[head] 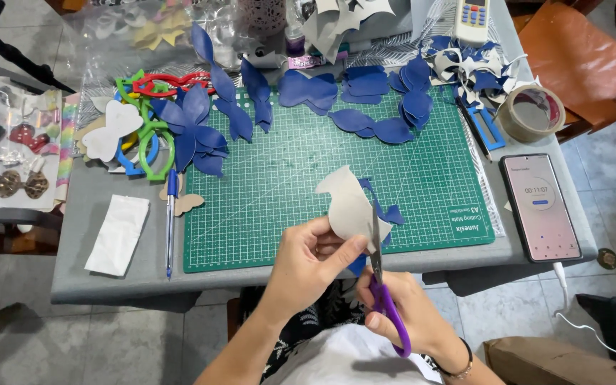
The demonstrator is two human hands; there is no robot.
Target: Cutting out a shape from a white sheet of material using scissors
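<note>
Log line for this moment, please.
left hand: holds blue sheet piece | right hand: purple scissors cutting it | over green cutting mat

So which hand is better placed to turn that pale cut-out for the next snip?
Probably the left hand: its fingers already pinch the pale cut-out at its lower edge. The right hand is busy gripping the purple scissors, blades up against the piece.

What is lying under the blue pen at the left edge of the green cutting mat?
Under the blue pen lies a beige bow-shaped cutout on the grey table. Its right lobe shows beside the pen; the part directly beneath the pen is covered.
</note>
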